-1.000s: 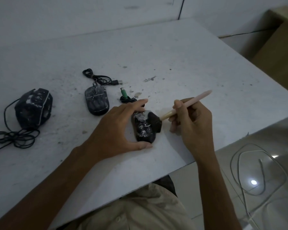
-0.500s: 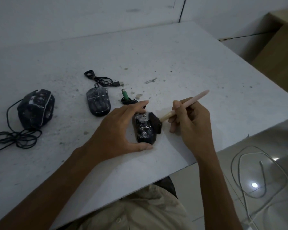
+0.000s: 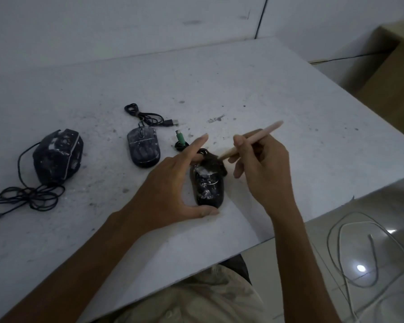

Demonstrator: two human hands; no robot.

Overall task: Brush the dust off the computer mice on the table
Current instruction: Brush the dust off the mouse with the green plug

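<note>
Three dusty black mice lie on the white table (image 3: 289, 108). My left hand (image 3: 173, 183) holds the nearest mouse (image 3: 208, 186) lengthwise, thumb at its near end and index finger stretched past its far end. My right hand (image 3: 262, 169) grips the brush (image 3: 250, 141) by its pale wooden handle like a pen. The dark bristles rest on the far end of that mouse. A second mouse (image 3: 143, 148) lies to the left, and a bulky gaming mouse (image 3: 56, 157) sits further left.
A green plug (image 3: 180, 137) and its coiled lead lie just beyond my left index finger. A USB cable (image 3: 149, 118) trails behind the second mouse. Tangled black cable (image 3: 30, 194) lies by the gaming mouse. A grey cable (image 3: 369, 252) loops on the floor, right of the table edge.
The brush head has moved from the right side of the held mouse up to its far end. My left hand has kept its hold.
</note>
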